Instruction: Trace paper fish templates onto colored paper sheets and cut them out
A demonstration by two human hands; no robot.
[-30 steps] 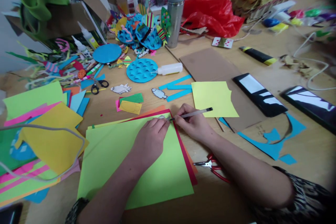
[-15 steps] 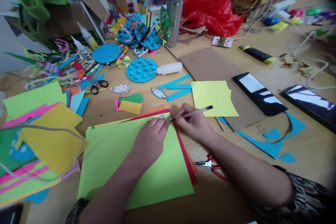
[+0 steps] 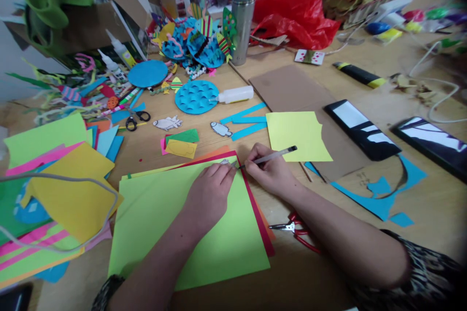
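Observation:
My left hand (image 3: 209, 197) rests palm down on the light green paper sheet (image 3: 171, 233), its fingertips pressing a small white paper cutout (image 3: 224, 162) near the sheet's top right corner. My right hand (image 3: 269, 171) is closed round a grey pen (image 3: 272, 156), whose tip touches the green sheet beside the cutout. Red and orange sheets (image 3: 260, 223) lie under the green one.
A yellow sheet (image 3: 297, 136) and brown cardboard (image 3: 288, 88) lie behind my right hand. Red-handled pliers (image 3: 297, 231) sit by my right forearm. Paper fish (image 3: 221, 129), blue strips, a glue bottle (image 3: 235, 95), black scissors (image 3: 137, 118), coloured paper stacks (image 3: 54, 175) and a steel flask (image 3: 243, 18) crowd the wooden table.
The pen and my right hand have shifted very slightly to the right; my left hand stays put.

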